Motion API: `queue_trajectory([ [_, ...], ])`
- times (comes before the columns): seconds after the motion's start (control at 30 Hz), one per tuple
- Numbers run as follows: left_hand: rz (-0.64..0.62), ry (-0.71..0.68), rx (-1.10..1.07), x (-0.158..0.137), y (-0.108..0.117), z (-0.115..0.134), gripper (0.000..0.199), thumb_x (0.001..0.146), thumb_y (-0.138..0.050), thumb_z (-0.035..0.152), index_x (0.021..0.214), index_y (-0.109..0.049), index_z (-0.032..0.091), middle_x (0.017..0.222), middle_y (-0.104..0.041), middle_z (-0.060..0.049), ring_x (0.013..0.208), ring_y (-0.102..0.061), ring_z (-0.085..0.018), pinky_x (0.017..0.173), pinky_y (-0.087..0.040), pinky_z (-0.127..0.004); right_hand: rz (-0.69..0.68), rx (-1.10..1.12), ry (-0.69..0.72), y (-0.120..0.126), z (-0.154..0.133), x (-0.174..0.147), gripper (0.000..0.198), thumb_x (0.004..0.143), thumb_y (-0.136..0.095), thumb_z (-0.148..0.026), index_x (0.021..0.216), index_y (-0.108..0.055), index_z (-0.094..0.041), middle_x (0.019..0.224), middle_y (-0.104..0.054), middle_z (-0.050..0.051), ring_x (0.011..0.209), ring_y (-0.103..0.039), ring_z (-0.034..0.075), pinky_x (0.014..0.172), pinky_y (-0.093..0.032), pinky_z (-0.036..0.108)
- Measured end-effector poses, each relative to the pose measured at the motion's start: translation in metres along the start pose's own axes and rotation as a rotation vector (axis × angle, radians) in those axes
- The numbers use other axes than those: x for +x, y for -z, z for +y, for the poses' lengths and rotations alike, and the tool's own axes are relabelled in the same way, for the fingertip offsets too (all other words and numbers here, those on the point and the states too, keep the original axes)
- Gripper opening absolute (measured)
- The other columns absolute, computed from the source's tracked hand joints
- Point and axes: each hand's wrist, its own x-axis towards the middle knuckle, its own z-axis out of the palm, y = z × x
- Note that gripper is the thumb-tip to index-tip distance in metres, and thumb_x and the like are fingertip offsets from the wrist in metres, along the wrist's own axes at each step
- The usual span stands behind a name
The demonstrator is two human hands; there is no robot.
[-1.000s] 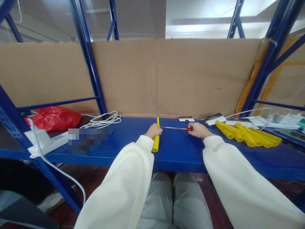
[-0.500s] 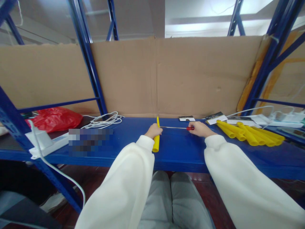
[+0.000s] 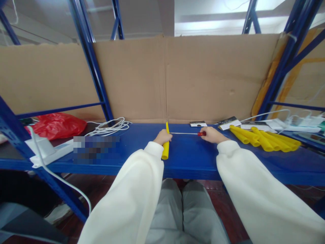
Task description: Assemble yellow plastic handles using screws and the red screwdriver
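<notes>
My left hand (image 3: 163,137) is closed around the middle of a yellow tube (image 3: 165,151), wide at the near end and narrow at the far end, over the blue shelf (image 3: 188,152). A screwdriver (image 3: 202,134) with a red handle lies in the closed fingers of my right hand (image 3: 212,135). Its thin metal shaft points left, and the tip reaches the tube beside my left fingers. Whether the tip is in the tube or only touching it cannot be made out.
Several yellow tubes (image 3: 266,140) lie fanned out at right, near black-and-white cards (image 3: 229,123). A small card (image 3: 198,124) lies at the back by the cardboard (image 3: 215,78). Left are a coiled white cable (image 3: 114,128), a red bag (image 3: 61,125) and a power strip (image 3: 56,152).
The whole view has shifted slightly upward in the picture. Both hands keep their grips, with the screwdriver still pointing at the tube.
</notes>
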Motion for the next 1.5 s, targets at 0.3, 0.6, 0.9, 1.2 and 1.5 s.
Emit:
queue_trajectory([
  [0.3,0.012,-0.003,-0.011,0.002,-0.001,-0.001,0.017,0.079,-0.055,0.002,0.080,-0.072,0.004,0.087,-0.077,-0.018,0.062,-0.069,-0.016,0.053,-0.049,-0.021,-0.024,0.024,-0.050,-0.002,0.000,0.000,0.017,0.082,-0.060,-0.016,0.095,-0.071,-0.017,0.095,-0.077,0.011,0.086,-0.071,0.022,0.074,-0.048,0.025],
  [0.6,0.017,-0.008,0.003,0.000,0.000,-0.001,0.017,0.079,-0.055,0.002,0.078,-0.072,0.004,0.086,-0.077,-0.017,0.063,-0.069,-0.016,0.051,-0.048,-0.020,0.026,-0.016,-0.052,-0.002,-0.001,0.001,0.004,0.079,-0.065,-0.019,0.082,-0.066,-0.021,0.079,-0.072,0.005,0.072,-0.065,0.019,0.062,-0.042,0.025],
  [0.9,0.018,0.003,0.007,0.001,-0.001,0.000,0.018,0.080,-0.055,0.003,0.080,-0.073,0.004,0.086,-0.077,-0.017,0.063,-0.069,-0.016,0.052,-0.048,-0.020,-0.058,0.048,-0.062,-0.002,-0.005,0.000,0.006,0.081,-0.062,-0.016,0.083,-0.066,-0.020,0.086,-0.074,0.007,0.078,-0.067,0.019,0.069,-0.046,0.024],
  [1.2,-0.003,0.015,-0.078,-0.003,-0.001,0.002,0.018,0.082,-0.055,0.002,0.079,-0.072,0.004,0.073,-0.075,-0.013,0.049,-0.062,-0.011,0.051,-0.047,-0.019,0.010,-0.043,-0.104,0.003,-0.008,-0.004,0.015,0.079,-0.063,-0.018,0.093,-0.066,-0.021,0.087,-0.074,0.007,0.079,-0.068,0.021,0.066,-0.043,0.026],
  [1.5,0.004,0.066,-0.147,-0.012,0.001,0.010,0.016,0.085,-0.054,0.000,0.084,-0.070,0.002,0.070,-0.073,-0.010,0.043,-0.055,-0.008,0.051,-0.046,-0.019,-0.029,-0.033,-0.038,-0.002,-0.005,0.000,0.008,0.084,-0.063,-0.023,0.082,-0.070,-0.020,0.079,-0.073,0.007,0.073,-0.067,0.019,0.065,-0.044,0.026],
])
